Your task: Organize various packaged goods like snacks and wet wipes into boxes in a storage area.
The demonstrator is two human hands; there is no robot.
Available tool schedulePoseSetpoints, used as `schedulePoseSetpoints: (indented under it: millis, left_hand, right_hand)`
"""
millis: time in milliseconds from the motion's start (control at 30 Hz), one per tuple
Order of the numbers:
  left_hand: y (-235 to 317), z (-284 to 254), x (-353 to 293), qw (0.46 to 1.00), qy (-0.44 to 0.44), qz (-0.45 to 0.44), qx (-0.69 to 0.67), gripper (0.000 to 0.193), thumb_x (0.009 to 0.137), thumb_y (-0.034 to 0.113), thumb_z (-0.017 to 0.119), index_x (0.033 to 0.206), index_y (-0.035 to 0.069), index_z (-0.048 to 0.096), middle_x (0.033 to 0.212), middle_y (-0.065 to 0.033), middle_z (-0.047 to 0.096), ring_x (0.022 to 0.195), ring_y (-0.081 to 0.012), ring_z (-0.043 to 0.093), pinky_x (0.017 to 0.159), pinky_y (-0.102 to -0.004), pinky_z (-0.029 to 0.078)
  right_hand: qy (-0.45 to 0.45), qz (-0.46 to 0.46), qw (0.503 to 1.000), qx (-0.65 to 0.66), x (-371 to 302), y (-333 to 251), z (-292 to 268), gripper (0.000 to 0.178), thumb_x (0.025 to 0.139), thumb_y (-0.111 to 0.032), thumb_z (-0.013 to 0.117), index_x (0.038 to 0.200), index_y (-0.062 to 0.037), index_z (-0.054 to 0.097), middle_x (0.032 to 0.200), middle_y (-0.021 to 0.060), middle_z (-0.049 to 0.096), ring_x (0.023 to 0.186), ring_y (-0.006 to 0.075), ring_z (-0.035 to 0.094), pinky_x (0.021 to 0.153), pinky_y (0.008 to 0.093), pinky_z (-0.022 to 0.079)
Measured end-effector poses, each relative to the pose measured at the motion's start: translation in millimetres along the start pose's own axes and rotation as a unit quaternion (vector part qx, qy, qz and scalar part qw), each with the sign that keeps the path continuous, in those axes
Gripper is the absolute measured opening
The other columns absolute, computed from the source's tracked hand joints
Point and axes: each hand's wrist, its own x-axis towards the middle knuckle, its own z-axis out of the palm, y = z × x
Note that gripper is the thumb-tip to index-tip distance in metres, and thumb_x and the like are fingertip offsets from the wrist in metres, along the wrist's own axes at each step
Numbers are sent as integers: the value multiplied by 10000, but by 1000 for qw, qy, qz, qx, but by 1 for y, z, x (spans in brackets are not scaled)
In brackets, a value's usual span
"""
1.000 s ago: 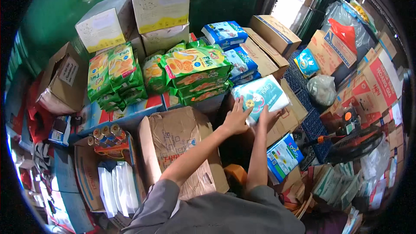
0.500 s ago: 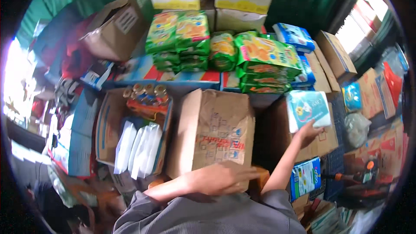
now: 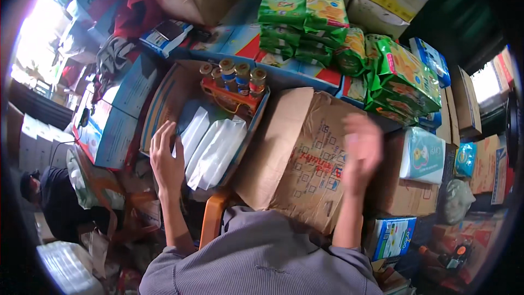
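Observation:
My left hand (image 3: 166, 158) is at the near left edge of an open carton (image 3: 158, 101), thumb and fingers apart, holding nothing. Close to its fingertips, several flat white plastic packets (image 3: 218, 150) stand in that carton. Small jars with gold lids (image 3: 242, 76), in an orange-red holder, occupy its far end. My right hand (image 3: 361, 150) is raised over the right side of a large brown carton (image 3: 297, 153); motion smears its fingers. The teal and white soft pack (image 3: 424, 155) lies on a box to the right, apart from my right hand.
Green snack packs (image 3: 305, 11) are stacked on blue and red boxes at the back. A blue pack (image 3: 394, 237) sits low at right. The orange chair arm (image 3: 214, 218) rises by my left side. Another person (image 3: 63, 196) is bent at the far left.
My right hand has let go of the teal and white pack and moved left over the brown carton. My left hand has moved left to the open carton. The view has swung left.

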Motion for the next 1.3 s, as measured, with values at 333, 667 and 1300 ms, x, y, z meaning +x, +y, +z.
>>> schedulePoseSetpoints:
  millis: [333, 667, 1300]
  left_hand:
    - [-54, 31, -37, 969, -194, -154, 29, 495, 1021, 202, 648, 1492, 76, 563, 1313, -239, 687, 1225, -397, 662, 1033, -464, 516]
    - [-29, -44, -8, 992, 83, -65, 67, 267, 1042, 71, 559, 1251, 59, 726, 1150, -162, 766, 1037, -318, 755, 899, -426, 604]
    - [89, -149, 55, 766, 45, 611, -194, 280, 1014, 195, 593, 1188, -24, 585, 977, -205, 700, 843, -392, 728, 750, -504, 604]
  right_hand:
    - [-538, 113, 835, 9, -140, -18, 146, 590, 985, -261, 673, 1505, -66, 471, 1423, 213, 581, 1224, 412, 641, 1028, 470, 548]
    - [-487, 143, 852, 128, -133, -20, 143, 412, 988, -142, 668, 1373, -10, 604, 1257, 196, 676, 1149, 328, 684, 987, 398, 548]
    - [-301, -262, 917, -24, -43, -70, 2, 760, 841, -275, 846, 1505, -151, 498, 1437, 224, 593, 1305, 436, 599, 1093, 590, 469]
